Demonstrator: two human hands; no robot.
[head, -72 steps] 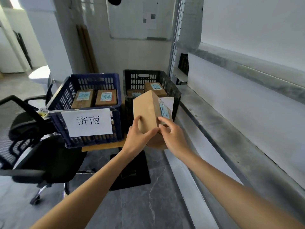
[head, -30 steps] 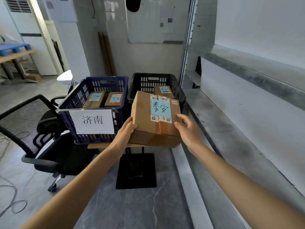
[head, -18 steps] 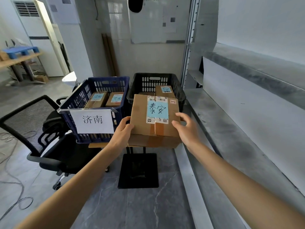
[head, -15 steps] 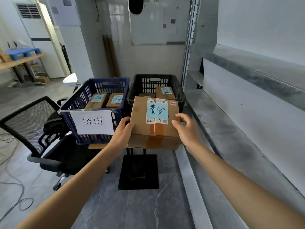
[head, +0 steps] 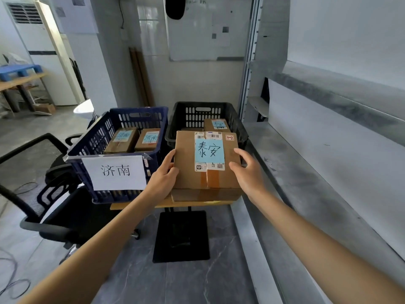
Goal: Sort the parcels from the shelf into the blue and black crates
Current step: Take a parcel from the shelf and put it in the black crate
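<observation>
A parcel-sorting storeroom is indicated by the blue crate (head: pixel 140 119) and black crate (head: pixel 201 115) of labelled parcels (head: pixel 122 139), the metal shelf (head: pixel 311 183) and the whiteboard (head: pixel 197 36).

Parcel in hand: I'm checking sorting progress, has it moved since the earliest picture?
Yes. The parcel was tipped on edge in front of the black crate; now it lies flat, label up, still at that crate's near wall.

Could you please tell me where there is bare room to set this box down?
The grey shelf right of the black crate is bare and wide. The black crate holds a parcel at its back right; its front is hidden behind the box. The blue crate is crowded in the middle with two parcels.
</observation>
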